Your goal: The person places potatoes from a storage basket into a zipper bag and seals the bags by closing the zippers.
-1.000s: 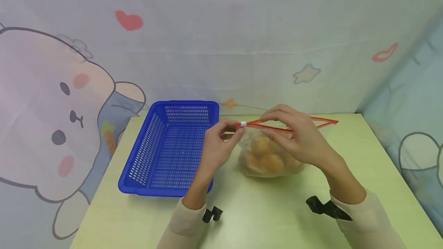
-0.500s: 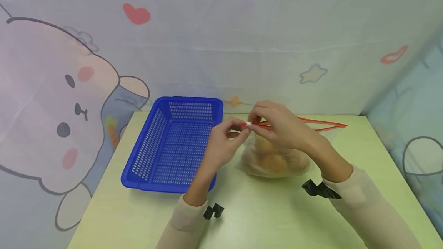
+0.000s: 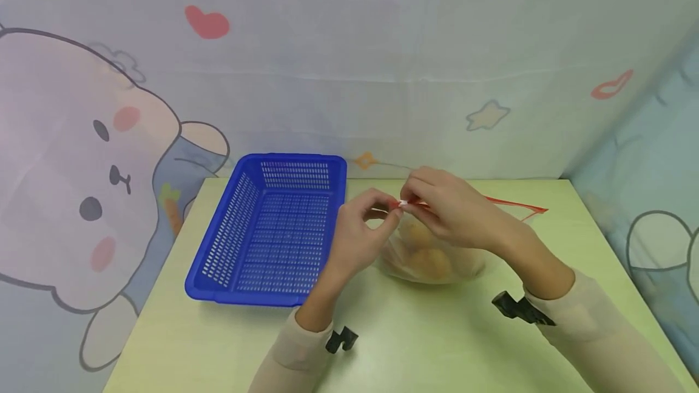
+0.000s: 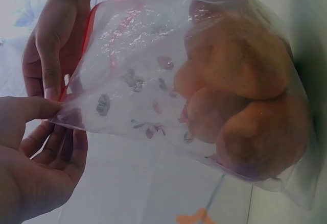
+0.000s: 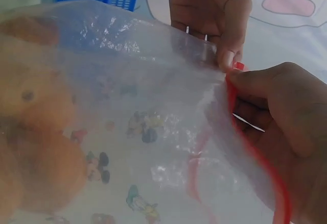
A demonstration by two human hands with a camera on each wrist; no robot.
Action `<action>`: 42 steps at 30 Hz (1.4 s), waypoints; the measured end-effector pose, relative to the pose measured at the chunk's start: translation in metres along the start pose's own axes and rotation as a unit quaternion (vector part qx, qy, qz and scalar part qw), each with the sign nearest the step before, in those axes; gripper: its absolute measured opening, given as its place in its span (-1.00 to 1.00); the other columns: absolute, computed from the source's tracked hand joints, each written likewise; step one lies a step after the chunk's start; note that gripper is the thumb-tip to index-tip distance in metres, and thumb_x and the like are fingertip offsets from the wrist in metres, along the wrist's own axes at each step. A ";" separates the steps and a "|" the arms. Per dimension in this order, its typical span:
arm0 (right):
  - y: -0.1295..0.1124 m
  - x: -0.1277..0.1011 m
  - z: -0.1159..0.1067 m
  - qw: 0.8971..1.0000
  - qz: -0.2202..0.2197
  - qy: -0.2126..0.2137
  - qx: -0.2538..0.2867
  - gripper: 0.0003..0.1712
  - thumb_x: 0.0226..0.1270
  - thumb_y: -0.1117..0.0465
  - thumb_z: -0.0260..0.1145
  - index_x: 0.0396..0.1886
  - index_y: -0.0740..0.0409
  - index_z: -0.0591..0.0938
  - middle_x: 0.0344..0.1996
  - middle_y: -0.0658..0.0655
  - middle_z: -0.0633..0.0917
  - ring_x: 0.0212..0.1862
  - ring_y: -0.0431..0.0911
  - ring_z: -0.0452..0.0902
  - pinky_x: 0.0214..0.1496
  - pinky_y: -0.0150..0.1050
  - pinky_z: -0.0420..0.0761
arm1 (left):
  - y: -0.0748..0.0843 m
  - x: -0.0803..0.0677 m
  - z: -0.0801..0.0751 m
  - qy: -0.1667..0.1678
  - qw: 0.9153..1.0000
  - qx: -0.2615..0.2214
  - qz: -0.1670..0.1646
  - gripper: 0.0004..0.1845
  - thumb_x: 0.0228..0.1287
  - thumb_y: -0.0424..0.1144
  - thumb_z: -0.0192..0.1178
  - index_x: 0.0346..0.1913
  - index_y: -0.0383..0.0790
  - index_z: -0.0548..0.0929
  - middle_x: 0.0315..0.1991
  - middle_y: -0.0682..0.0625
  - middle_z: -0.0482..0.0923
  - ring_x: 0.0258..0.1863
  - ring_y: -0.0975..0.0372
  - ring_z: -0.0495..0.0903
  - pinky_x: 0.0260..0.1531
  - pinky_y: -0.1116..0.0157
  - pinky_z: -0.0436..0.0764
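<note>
A clear zip bag [image 3: 453, 268] printed with small cartoon figures stands on the table, its mouth edged by a red zip strip [image 5: 255, 155]. Inside it lie several round, orange-brown fruits or vegetables [image 4: 263, 140]; their exact kind is unclear. Thumb and fingers of my left hand [image 3: 357, 235] pinch the bag's left top corner at the strip's end. Right beside it, my right hand [image 3: 455, 211] pinches the zip at the small white slider [image 3: 403, 203]. Beyond that hand, towards the right end, the two red edges stand apart.
Left of the bag sits a blue perforated plastic basket [image 3: 284, 241], with nothing visible inside. Both stand on a pale yellow-green table [image 3: 415, 344]. A cloth with cartoon prints [image 3: 349, 47] hangs behind the table.
My right hand has moved left along the bag's mouth to the slider and now pinches there. My left hand keeps hold of the corner, and both hands have shifted slightly right.
</note>
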State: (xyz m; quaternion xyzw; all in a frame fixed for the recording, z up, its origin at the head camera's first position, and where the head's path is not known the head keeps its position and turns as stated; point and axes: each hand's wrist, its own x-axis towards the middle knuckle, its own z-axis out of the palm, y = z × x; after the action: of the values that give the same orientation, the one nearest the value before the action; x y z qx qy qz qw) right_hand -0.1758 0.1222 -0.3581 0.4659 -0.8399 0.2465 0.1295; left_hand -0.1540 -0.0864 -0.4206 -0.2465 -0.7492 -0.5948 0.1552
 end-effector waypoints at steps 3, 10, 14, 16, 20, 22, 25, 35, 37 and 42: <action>0.000 -0.003 -0.001 1.000 0.011 0.002 0.010 -0.89 0.45 0.32 0.44 -0.21 0.08 0.64 -0.26 -0.08 0.64 -0.13 -0.18 0.64 -0.06 -0.19 0.68 | 0.003 0.000 0.000 -0.010 1.000 0.005 0.000 -0.93 0.43 -0.33 0.37 -0.12 -0.25 0.76 -0.21 -0.02 0.75 -0.19 0.21 0.75 -0.06 0.26 0.77; 0.000 -0.003 -0.005 0.999 0.019 0.006 0.030 -0.86 0.40 0.38 0.47 -0.20 0.10 0.67 -0.25 -0.07 0.65 -0.10 -0.17 0.68 -0.02 -0.18 0.72 | 0.007 0.000 -0.002 -0.011 0.999 0.033 0.024 -0.91 0.48 -0.33 0.33 -0.06 -0.24 0.75 -0.12 -0.02 0.75 -0.11 0.24 0.75 -0.05 0.31 0.76; 0.000 -0.001 -0.005 0.999 0.015 0.004 0.041 -0.86 0.40 0.37 0.47 -0.21 0.09 0.67 -0.26 -0.10 0.65 -0.11 -0.19 0.67 -0.03 -0.21 0.71 | 0.010 0.000 -0.006 0.001 0.998 0.046 0.046 -0.92 0.50 -0.31 0.31 -0.07 -0.23 0.72 -0.13 -0.02 0.72 -0.11 0.24 0.74 -0.05 0.30 0.76; 0.001 0.000 -0.005 0.999 0.011 0.003 0.045 -0.87 0.41 0.35 0.47 -0.21 0.08 0.67 -0.26 -0.11 0.65 -0.12 -0.21 0.67 -0.05 -0.21 0.71 | 0.011 0.001 -0.007 0.001 0.997 0.052 0.057 -0.93 0.52 -0.32 0.30 -0.06 -0.24 0.71 -0.13 -0.03 0.72 -0.11 0.22 0.73 -0.05 0.30 0.76; 0.000 0.001 -0.004 0.999 0.003 0.006 0.045 -0.88 0.43 0.34 0.46 -0.22 0.08 0.66 -0.27 -0.11 0.64 -0.15 -0.22 0.64 -0.09 -0.23 0.70 | 0.010 0.001 -0.008 -0.008 0.994 0.075 0.073 -0.94 0.55 -0.34 0.26 -0.05 -0.27 0.67 -0.13 -0.05 0.69 -0.09 0.19 0.71 -0.03 0.31 0.73; 0.000 0.002 -0.003 0.999 -0.003 0.007 0.041 -0.88 0.44 0.34 0.45 -0.22 0.08 0.65 -0.28 -0.11 0.63 -0.18 -0.23 0.62 -0.11 -0.23 0.69 | 0.010 0.001 -0.006 -0.010 0.993 0.092 0.079 -0.94 0.58 -0.35 0.22 -0.04 -0.29 0.64 -0.12 -0.06 0.67 -0.08 0.17 0.69 -0.03 0.32 0.71; 0.000 0.001 -0.003 0.999 -0.012 0.007 0.029 -0.89 0.45 0.33 0.43 -0.23 0.08 0.64 -0.30 -0.10 0.64 -0.20 -0.23 0.61 -0.10 -0.20 0.67 | 0.011 -0.001 0.000 -0.007 0.991 0.109 0.081 -0.94 0.62 -0.37 0.15 -0.05 -0.31 0.59 -0.12 -0.09 0.62 -0.08 0.14 0.65 -0.04 0.31 0.68; 0.000 -0.004 -0.006 0.999 -0.032 0.024 -0.035 -0.86 0.39 0.29 0.47 -0.27 0.03 0.64 -0.33 -0.15 0.62 -0.29 -0.18 0.53 -0.17 -0.13 0.43 | 0.019 -0.004 0.007 0.023 0.988 0.144 0.050 -0.95 0.63 -0.35 0.12 -0.07 -0.27 0.56 -0.13 -0.05 0.61 -0.11 0.15 0.62 -0.17 0.11 0.68; 0.001 -0.006 -0.009 0.999 -0.028 0.021 -0.039 -0.86 0.39 0.29 0.47 -0.27 0.03 0.64 -0.33 -0.15 0.62 -0.30 -0.18 0.51 -0.14 -0.13 0.43 | 0.020 -0.004 0.005 0.041 0.988 0.139 0.043 -0.95 0.61 -0.36 0.13 -0.08 -0.27 0.57 -0.15 -0.06 0.62 -0.13 0.15 0.61 -0.20 0.14 0.66; 0.009 -0.024 -0.021 1.000 0.014 0.009 -0.025 -0.81 0.36 0.35 0.49 -0.28 0.01 0.65 -0.33 -0.18 0.62 -0.27 -0.26 0.53 -0.12 -0.17 0.56 | 0.018 -0.002 -0.005 0.052 0.991 0.112 0.043 -0.96 0.59 -0.38 0.15 -0.09 -0.29 0.59 -0.19 -0.08 0.63 -0.13 0.12 0.60 -0.19 0.19 0.62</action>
State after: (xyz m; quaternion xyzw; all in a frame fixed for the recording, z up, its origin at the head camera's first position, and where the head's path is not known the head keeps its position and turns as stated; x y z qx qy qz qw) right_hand -0.1711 0.1552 -0.3540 0.4485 -0.8512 0.2309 0.1449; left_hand -0.1426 -0.0890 -0.4061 -0.2284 -0.7909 -0.5117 0.2457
